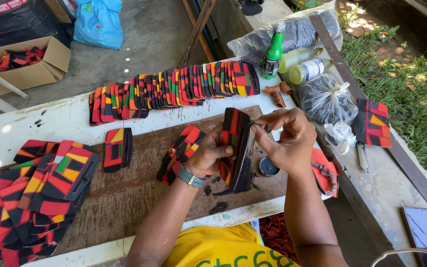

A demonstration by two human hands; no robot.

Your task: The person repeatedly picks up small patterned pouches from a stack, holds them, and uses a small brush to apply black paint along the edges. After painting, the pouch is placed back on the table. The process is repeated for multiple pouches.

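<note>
Red-black-yellow sandal sole (235,148) upright over brown board (139,198), left hand (207,155) clamped on it, right hand (285,138) pinching small black bit at far top edge, sole stacks left & far.

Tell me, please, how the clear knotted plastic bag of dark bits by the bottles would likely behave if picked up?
The clear knotted plastic bag would probably sag and shift shape, since it bulges loosely on the white table. Its knotted top looks like an easy handle. It seems unlikely to roll, as it sits slumped and flattened.
</note>
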